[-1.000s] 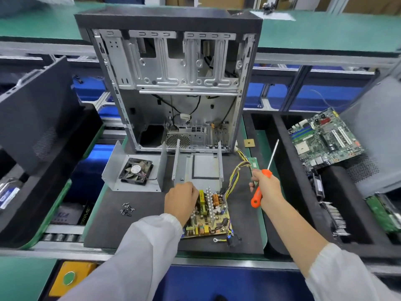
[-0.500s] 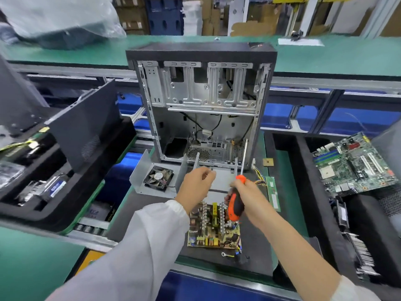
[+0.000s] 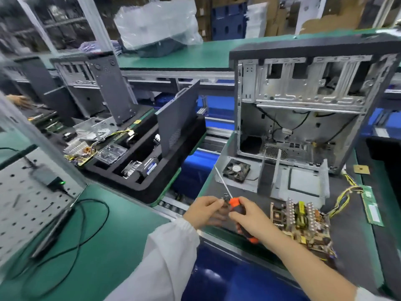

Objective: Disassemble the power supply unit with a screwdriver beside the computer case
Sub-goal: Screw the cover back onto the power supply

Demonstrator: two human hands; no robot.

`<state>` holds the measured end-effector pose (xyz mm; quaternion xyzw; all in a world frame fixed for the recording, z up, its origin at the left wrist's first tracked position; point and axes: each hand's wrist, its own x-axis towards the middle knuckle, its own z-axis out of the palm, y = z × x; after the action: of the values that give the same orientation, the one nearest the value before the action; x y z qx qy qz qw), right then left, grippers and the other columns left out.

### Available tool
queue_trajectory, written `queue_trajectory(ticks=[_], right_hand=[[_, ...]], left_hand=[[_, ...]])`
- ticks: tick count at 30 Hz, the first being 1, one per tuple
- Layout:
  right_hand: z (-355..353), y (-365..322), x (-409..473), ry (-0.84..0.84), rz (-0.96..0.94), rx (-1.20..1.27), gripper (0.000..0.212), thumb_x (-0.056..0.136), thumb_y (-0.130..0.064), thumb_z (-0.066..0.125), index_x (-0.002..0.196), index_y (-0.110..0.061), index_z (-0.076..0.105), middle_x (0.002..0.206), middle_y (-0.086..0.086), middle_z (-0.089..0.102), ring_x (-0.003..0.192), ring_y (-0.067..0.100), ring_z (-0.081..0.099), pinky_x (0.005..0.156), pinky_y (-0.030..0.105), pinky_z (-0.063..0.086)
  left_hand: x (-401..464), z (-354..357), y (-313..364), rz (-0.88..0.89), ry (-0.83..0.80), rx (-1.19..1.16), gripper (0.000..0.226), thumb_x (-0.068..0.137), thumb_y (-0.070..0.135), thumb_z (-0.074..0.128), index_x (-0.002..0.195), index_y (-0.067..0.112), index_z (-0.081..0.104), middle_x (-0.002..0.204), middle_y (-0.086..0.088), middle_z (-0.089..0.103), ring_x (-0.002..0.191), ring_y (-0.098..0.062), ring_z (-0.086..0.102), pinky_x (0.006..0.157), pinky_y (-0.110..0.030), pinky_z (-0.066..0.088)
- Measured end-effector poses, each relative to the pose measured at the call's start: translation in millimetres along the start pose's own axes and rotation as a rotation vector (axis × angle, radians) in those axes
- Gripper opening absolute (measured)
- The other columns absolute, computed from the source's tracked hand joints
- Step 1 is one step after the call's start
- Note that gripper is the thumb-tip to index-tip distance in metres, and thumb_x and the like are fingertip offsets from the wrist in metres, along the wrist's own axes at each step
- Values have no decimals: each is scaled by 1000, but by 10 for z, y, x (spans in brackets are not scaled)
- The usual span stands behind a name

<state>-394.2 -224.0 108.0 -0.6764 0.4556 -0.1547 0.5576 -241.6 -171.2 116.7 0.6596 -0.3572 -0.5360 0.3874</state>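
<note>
- Right hand (image 3: pixel 249 216) grips an orange-and-black screwdriver (image 3: pixel 237 208), shaft angled up-left; left hand (image 3: pixel 204 210) pinches a small metal piece at its fingertips, too blurred to identify.
- Open computer case (image 3: pixel 303 109) stands upright behind.
- Grey power supply housing (image 3: pixel 301 181) sits just before the case.
- Bare circuit board (image 3: pixel 301 222) lies right of both hands.
- Fan (image 3: pixel 236 170) rests in its bracket.

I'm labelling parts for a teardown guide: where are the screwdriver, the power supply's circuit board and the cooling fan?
screwdriver (image 3: pixel 235 208): head view, on the orange top of its handle.
circuit board (image 3: pixel 301 222): head view, on the middle of its component side.
cooling fan (image 3: pixel 236 170): head view, on its hub.
</note>
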Motion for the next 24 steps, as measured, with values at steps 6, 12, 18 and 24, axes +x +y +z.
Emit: queue_trajectory(ticks=[6, 12, 18, 24], right_hand=[[1001, 60, 175, -32, 116, -31, 15, 87, -13, 63, 101, -11, 57, 76, 10, 60, 63, 22, 57, 62, 33, 50], [1793, 90, 466, 85, 208, -132, 35, 82, -22, 72, 59, -17, 47, 54, 2, 53, 60, 22, 53, 58, 30, 38], [2116, 249, 771, 112, 355, -267, 37, 84, -32, 71, 63, -21, 43, 78, 10, 58, 78, 25, 59, 69, 33, 47], [2176, 416, 893, 78, 397, -408, 29, 88, -39, 66, 74, -19, 51, 92, 10, 65, 88, 27, 62, 72, 33, 47]], left_hand=[[-210, -868, -584, -97, 155, 4, 16, 101, 16, 49, 95, 7, 61, 79, -6, 64, 68, -14, 63, 62, -20, 50], [-135, -1350, -1188, -171, 297, 109, 14, 93, 9, 58, 80, 10, 56, 74, -11, 58, 56, -17, 56, 59, -26, 44], [105, -1440, -1663, -181, 284, 342, 16, 87, 15, 71, 97, 3, 68, 89, -17, 69, 77, -21, 60, 74, -30, 49], [257, -1349, -1851, -182, 291, 250, 17, 83, 13, 75, 70, 11, 64, 70, -13, 67, 65, -28, 64, 68, -43, 59]])
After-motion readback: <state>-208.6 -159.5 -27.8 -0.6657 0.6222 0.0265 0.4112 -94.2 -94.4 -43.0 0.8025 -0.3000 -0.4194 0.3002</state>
